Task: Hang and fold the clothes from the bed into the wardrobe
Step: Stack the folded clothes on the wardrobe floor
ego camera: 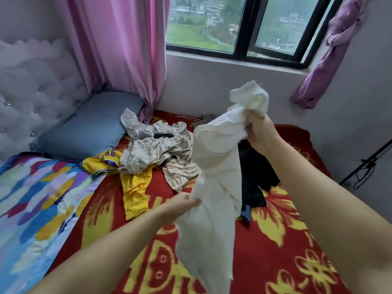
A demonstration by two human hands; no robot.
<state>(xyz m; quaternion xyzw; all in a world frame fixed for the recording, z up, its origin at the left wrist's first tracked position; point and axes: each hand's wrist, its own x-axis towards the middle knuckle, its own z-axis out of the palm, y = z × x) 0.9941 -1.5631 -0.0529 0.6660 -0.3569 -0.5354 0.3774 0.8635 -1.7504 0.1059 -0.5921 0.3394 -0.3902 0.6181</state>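
Both hands are on this soft, crumpled white cotton garment [214,166]: my right hand [259,132] grips a bunched wad up top, my left hand [180,203] pinches its edge lower down, so it hangs limp above the fuzzy red blanket with yellow flowers [275,240]. Behind it sit a shiny yellow jersey [133,187], a cream patterned satiny heap [152,153] and something black and rumpled [254,172], all loose on the bed.

I'm in a home bedroom, my bed [275,240] under a red flowered blanket, a tufted headboard [31,85], a blue pillow [89,126], pink curtains [118,45] beside the window [244,28], loose clothes [152,151] heaped on the bed
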